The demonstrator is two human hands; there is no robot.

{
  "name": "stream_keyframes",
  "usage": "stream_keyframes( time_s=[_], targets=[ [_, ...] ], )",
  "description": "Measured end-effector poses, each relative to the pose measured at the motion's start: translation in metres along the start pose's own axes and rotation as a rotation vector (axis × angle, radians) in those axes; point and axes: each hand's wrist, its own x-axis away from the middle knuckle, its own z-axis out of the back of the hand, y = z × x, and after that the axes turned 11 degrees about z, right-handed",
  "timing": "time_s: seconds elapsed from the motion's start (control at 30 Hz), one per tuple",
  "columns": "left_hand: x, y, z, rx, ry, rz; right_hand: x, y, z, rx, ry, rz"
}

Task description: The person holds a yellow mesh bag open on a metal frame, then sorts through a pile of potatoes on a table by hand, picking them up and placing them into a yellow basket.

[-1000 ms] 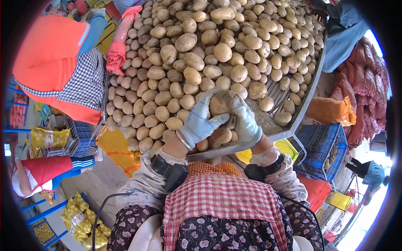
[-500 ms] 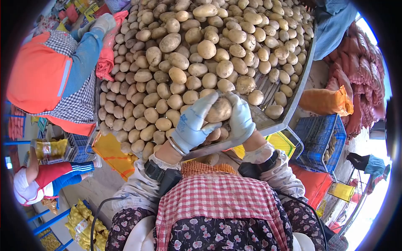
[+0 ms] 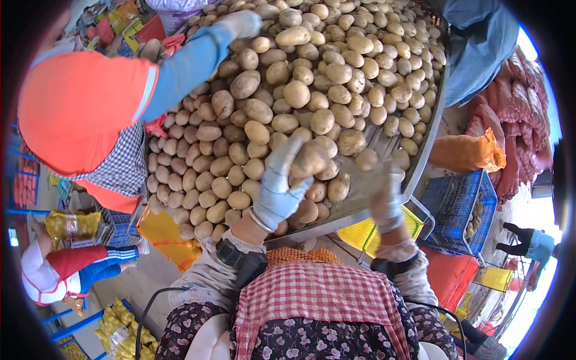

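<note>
My left hand (image 3: 279, 186), in a light blue glove, is closed round a potato (image 3: 312, 159) over the near side of the heap. My right hand (image 3: 387, 195), gloved too, is apart from it near the table's right front edge, its fingers smeared by motion. A potato (image 3: 366, 159) lies just left of those fingertips on the metal table (image 3: 357, 198). Under and beside my left hand several potatoes (image 3: 307, 211) sit close to the front rim. The big heap of potatoes (image 3: 258, 111) spreads beyond both hands.
A person in an orange vest (image 3: 84, 114) reaches over the heap from the left. Yellow mesh (image 3: 369, 231) hangs under the front edge. Blue crates (image 3: 453, 207), an orange sack (image 3: 468, 151) and stacked red sacks (image 3: 510, 114) stand right. Another person (image 3: 57, 270) bends at lower left.
My right hand has let go of the potato and moved right and down; my left hand keeps it. The orange-vested person's arm has swung right over the heap.
</note>
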Motion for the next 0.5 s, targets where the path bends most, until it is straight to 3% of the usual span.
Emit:
stream_keyframes(
  time_s=[0.07,0.13,0.2,0.27,0.3,0.33,0.4,0.43,0.47,0.5],
  targets=[
    [-0.007,0.011,-0.008,-0.097,-0.141,-0.129,-0.005,0.014,-0.09,0.362,-0.095,-0.327],
    [-0.009,0.021,-0.017,-0.063,-0.124,-0.142,-0.006,0.035,-0.083,0.4,-0.103,-0.174],
    [-0.015,0.018,-0.011,-0.137,-0.085,-0.135,-0.009,0.039,-0.097,0.248,-0.059,-0.234],
    [-0.011,0.02,-0.004,-0.282,-0.149,0.252,-0.008,0.044,-0.101,0.428,-0.074,-0.231],
    [-0.008,0.007,-0.006,-0.353,-0.015,0.091,-0.007,0.048,-0.106,0.43,-0.077,-0.235],
    [-0.008,-0.009,-0.005,-0.354,-0.009,0.092,-0.006,0.052,-0.115,0.44,-0.042,-0.227],
    [-0.02,-0.016,0.007,0.156,-0.174,0.546,-0.003,0.053,-0.133,0.461,0.038,-0.211],
    [-0.018,-0.014,0.007,0.23,-0.106,0.529,-0.004,0.045,-0.141,0.515,-0.045,-0.235],
    [-0.017,-0.034,0.014,0.106,-0.081,0.529,-0.005,0.048,-0.138,0.514,-0.026,-0.243],
    [-0.026,-0.027,0.029,0.284,-0.105,0.666,-0.007,0.054,-0.131,0.237,0.036,-0.285]
  ],
)
